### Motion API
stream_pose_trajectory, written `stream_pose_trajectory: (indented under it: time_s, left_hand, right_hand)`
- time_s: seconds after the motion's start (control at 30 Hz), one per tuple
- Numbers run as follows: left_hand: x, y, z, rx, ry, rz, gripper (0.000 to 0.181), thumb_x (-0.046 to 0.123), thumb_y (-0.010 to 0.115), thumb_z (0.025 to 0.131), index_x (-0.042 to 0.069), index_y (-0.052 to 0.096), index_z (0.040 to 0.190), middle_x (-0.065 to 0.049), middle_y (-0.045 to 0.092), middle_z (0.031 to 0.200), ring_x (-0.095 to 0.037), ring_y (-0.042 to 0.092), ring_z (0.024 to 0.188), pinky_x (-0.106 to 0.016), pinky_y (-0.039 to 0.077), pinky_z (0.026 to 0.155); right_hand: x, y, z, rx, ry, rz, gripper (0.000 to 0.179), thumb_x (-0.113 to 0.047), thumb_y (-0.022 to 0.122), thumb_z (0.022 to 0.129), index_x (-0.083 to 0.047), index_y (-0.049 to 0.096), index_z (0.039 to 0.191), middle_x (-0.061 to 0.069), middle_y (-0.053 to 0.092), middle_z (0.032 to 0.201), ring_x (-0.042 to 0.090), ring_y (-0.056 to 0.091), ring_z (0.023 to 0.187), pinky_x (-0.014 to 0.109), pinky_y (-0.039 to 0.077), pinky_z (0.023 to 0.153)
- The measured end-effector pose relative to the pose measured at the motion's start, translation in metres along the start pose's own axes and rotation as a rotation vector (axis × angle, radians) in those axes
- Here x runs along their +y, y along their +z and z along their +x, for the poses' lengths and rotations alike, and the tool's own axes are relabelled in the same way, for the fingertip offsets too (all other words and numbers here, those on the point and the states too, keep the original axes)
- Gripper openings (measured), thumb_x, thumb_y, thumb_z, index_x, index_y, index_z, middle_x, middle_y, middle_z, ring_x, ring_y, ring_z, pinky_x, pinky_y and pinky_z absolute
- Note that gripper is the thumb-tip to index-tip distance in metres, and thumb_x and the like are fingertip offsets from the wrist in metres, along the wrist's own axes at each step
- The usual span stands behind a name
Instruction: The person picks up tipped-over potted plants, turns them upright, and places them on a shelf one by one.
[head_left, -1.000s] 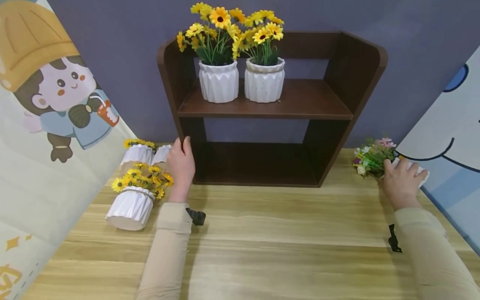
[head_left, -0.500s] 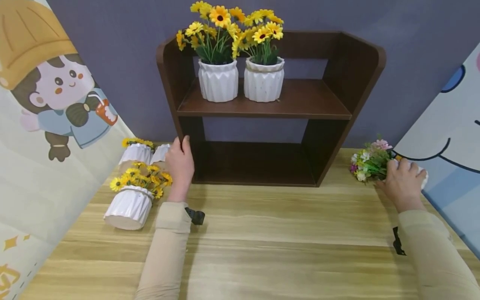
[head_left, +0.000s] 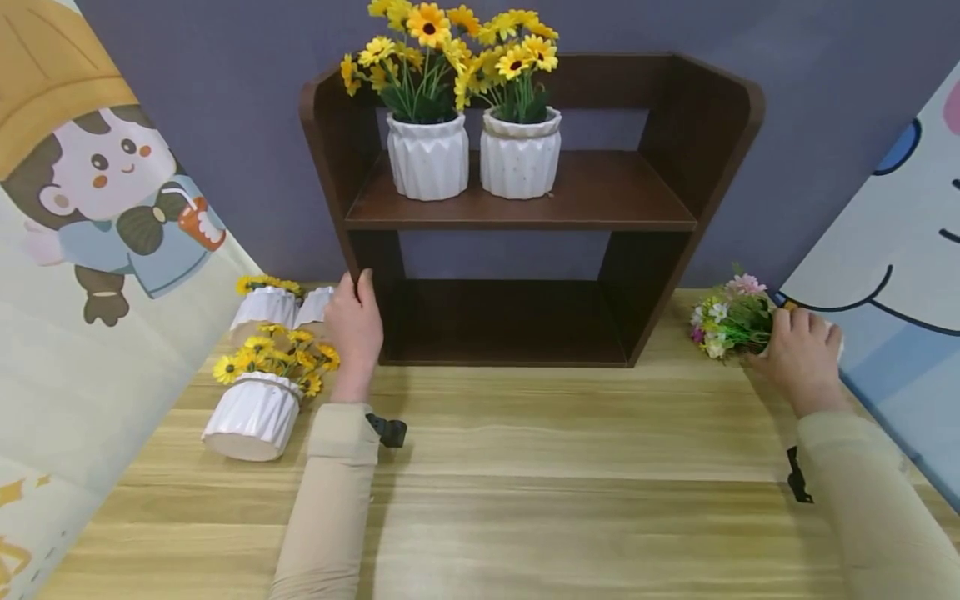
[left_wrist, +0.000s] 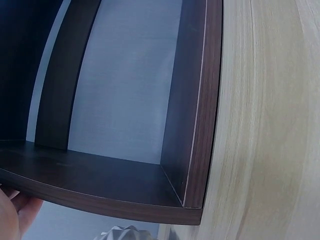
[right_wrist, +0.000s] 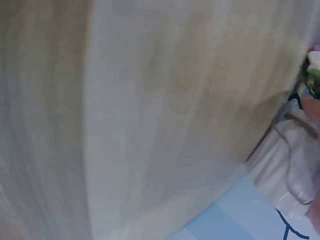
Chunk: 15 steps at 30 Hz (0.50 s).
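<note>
Left hand [head_left: 354, 327] gripping the dark shelf's [head_left: 525, 208] lower left edge, right hand [head_left: 802, 354] curling around the mixed-flower pot [head_left: 731, 317] (lying far right), sunflower pots [head_left: 258, 392] lying just beside the left wrist

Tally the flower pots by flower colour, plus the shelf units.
Yellow-flower pots upright on the shelf: 2
Yellow-flower pots lying on the table: 2
Mixed pink-and-white flower pot under the right hand: 1
Shelf units: 1
Total: 6

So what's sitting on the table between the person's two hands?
In the head view, the lower part of the dark wooden shelf stands between the left hand and the right hand; in front of it the table is bare.
</note>
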<state>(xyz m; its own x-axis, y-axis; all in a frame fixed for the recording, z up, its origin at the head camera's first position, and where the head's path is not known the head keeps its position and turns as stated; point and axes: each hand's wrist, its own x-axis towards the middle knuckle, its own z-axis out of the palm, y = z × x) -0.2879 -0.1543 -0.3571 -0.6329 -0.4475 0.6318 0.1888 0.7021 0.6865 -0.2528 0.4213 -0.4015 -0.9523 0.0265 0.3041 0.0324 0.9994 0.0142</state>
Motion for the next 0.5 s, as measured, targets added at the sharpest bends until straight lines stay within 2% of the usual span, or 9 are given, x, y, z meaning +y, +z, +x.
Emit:
stream_pose_trajectory:
  time_s: [0.23, 0.37, 0.5]
  left_hand:
    - [0.000, -0.002, 0.000, -0.010, 0.001, -0.006, 0.039, 0.034, 0.043, 0.095, 0.001, 0.053, 0.079, -0.022, 0.058, 0.074, -0.044, 0.056, 0.071, -0.051, 0.038, 0.060]
    - [0.000, -0.002, 0.000, -0.009, 0.000, -0.006, 0.039, 0.035, 0.043, 0.095, 0.001, 0.054, 0.079, -0.022, 0.059, 0.075, -0.044, 0.056, 0.072, -0.051, 0.038, 0.061]
    - [0.001, -0.002, 0.000, -0.011, 0.001, -0.012, 0.042, 0.038, 0.041, 0.095, 0.001, 0.053, 0.079, -0.021, 0.056, 0.072, -0.043, 0.055, 0.069, -0.050, 0.038, 0.059]
  right_hand:
    - [-0.002, 0.011, -0.001, 0.045, -0.006, 0.020, 0.091, -0.024, 0.077, 0.065, 0.017, 0.022, 0.125, 0.040, 0.024, 0.119, 0.058, 0.020, 0.109, 0.070, 0.007, 0.090]
    - [-0.002, 0.011, 0.004, 0.040, 0.009, 0.046, 0.089, -0.022, 0.074, 0.067, 0.020, 0.021, 0.124, 0.042, 0.022, 0.120, 0.059, 0.018, 0.110, 0.070, 0.006, 0.090]
    - [0.001, 0.007, 0.008, 0.054, -0.004, 0.105, 0.086, -0.024, 0.076, 0.065, 0.020, 0.026, 0.120, 0.041, 0.026, 0.117, 0.060, 0.022, 0.105, 0.069, 0.010, 0.088]
